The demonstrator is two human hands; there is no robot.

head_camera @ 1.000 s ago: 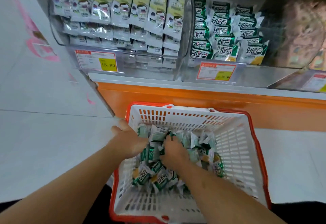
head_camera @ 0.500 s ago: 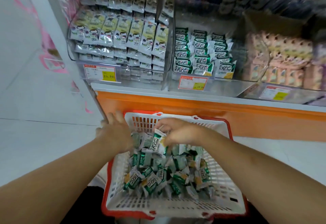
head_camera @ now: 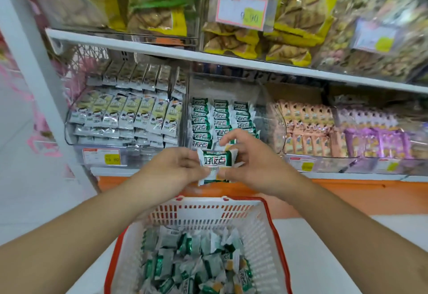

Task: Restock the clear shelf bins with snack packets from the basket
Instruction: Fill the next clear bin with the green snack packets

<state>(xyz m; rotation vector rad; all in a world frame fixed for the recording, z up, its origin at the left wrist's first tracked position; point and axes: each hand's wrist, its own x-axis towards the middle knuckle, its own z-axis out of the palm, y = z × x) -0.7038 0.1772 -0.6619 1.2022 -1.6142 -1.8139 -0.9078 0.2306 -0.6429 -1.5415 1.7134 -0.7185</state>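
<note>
Packets held at bin mouth.
My left hand point(head_camera: 172, 168) and right hand point(head_camera: 249, 166) pinch a small stack of green-and-white foil snack packets point(head_camera: 217, 160) between curled fingers, long axis left-right. The clear plastic shelf bin point(head_camera: 266, 117) of matching packets lies just beyond, nothing between. The red-rimmed white mesh basket point(head_camera: 257, 231) sits near, below.

One basket point(head_camera: 266, 231), two hands – left point(head_camera: 171, 168), right point(head_camera: 257, 166)
</note>
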